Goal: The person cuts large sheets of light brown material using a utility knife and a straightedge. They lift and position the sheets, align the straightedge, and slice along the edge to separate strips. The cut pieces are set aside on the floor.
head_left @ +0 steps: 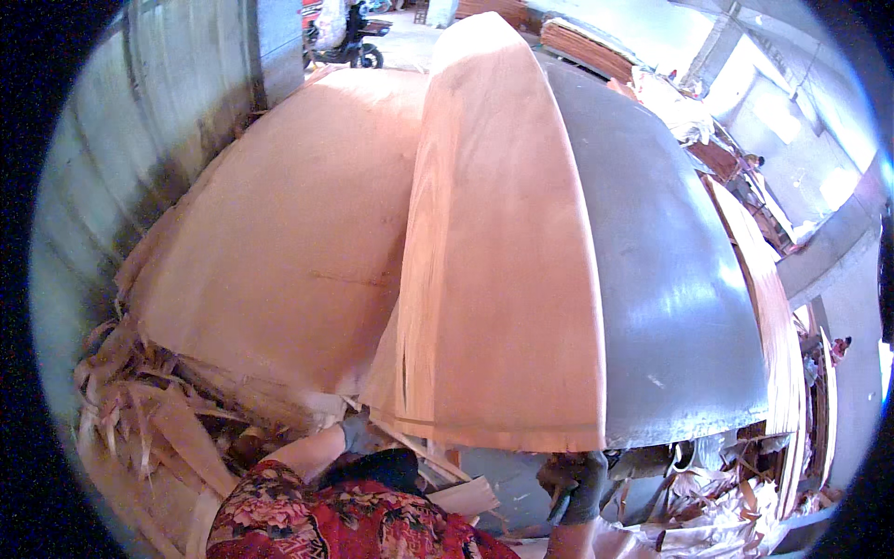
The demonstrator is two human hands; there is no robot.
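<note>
A long pinkish-brown wood veneer sheet (pixel 503 261) runs away from me, with a paler grained strip along its left side. Its right part lies over a smooth dark grey tabletop (pixel 661 270). At the sheet's near right corner is my right hand (pixel 573 483), in a dark grey glove, its fingers curled in at the edge. My left hand (pixel 356 433), gloved in grey, is by the near left corner, beside thin wood strips; its fingers are mostly hidden. To the left lies a broad stack of veneer (pixel 279 242), partly under the sheet's left side.
Torn veneer scraps (pixel 149 410) heap up at the near left, with more scraps (pixel 708 503) at the near right. A grey wall (pixel 121 158) borders the left side. Upright veneer pieces (pixel 773 317) line the table's right edge. A scooter (pixel 349 42) stands far back.
</note>
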